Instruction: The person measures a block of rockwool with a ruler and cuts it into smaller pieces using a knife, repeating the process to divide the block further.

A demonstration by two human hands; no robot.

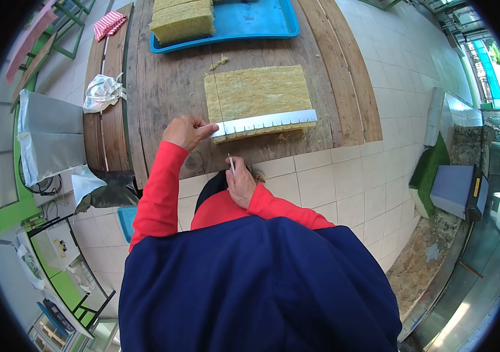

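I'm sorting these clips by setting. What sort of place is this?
Probably a small workshop or work yard: a wooden table on tiled floor, a fibrous slab under a metal ruler, more slabs in a blue tray.

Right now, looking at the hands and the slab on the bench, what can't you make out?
All in the head view:
- The thin tool in the right hand: too small to identify, its lower part hidden in the grip.
- The ruler: its left end sits under the left hand; markings too small to read.
- The yellow slab: its near edge is covered by the ruler.
- The blue tray: cut off by the top edge.
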